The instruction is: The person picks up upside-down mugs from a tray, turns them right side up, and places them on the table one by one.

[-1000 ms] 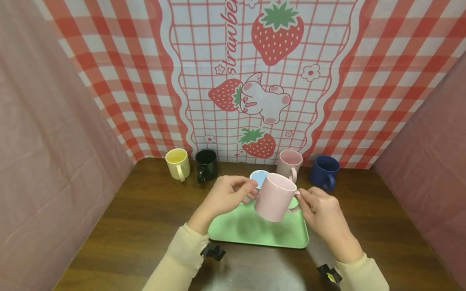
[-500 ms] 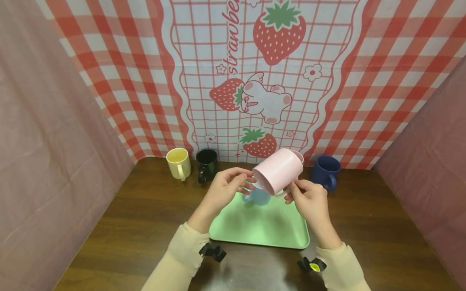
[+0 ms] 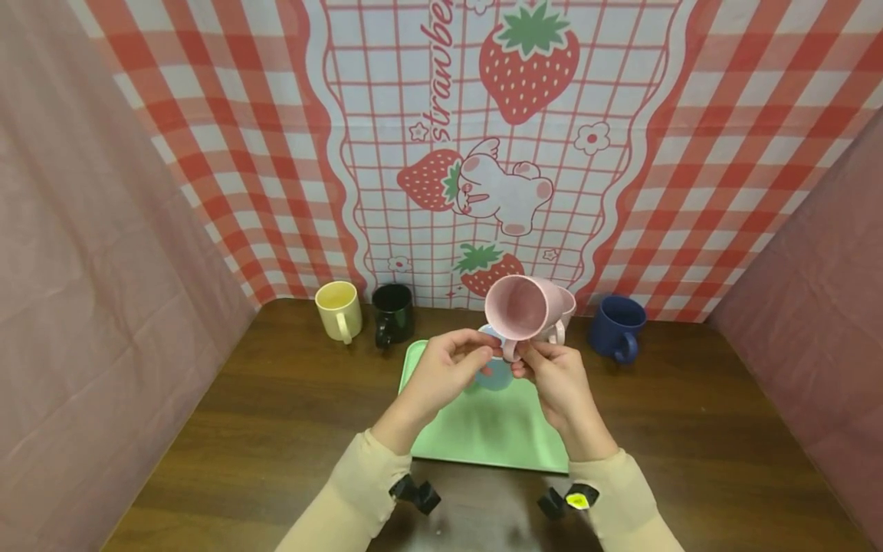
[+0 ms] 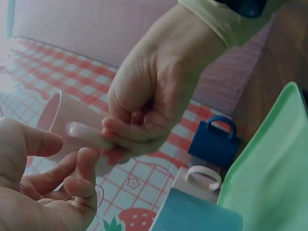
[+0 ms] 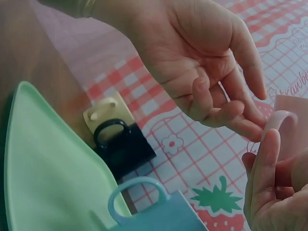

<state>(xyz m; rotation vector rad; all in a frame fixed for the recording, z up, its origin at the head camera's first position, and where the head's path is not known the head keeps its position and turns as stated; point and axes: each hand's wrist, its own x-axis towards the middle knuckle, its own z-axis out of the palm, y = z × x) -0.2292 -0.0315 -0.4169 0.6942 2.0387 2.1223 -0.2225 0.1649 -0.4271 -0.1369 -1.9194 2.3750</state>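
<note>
A pale pink mug [image 3: 524, 307] is held up above the tray, tipped on its side with its mouth facing the head camera. My right hand [image 3: 560, 383] pinches its handle, which hangs at the lower side. Close by on the left is my left hand [image 3: 444, 376], fingers loosely bent and nothing in them; its fingertips come near the handle, and contact is unclear. Behind the hands a light blue mug [image 3: 495, 374] stands on the green tray [image 3: 483, 433], partly hidden. In the right wrist view the light blue mug's handle [image 5: 137, 185] shows.
At the back left stand a yellow mug [image 3: 339, 310] and a black mug [image 3: 392, 312]. Behind the held mug is a second pink mug [image 3: 569, 305], mostly covered. A dark blue mug [image 3: 618, 326] stands to its right. A strawberry-printed cloth [image 3: 510, 169] hangs behind.
The pink mug went from upright to lying sideways, then turned its mouth toward the head camera, moving up and back. My right hand came left with it; my left hand shifted slightly right.
</note>
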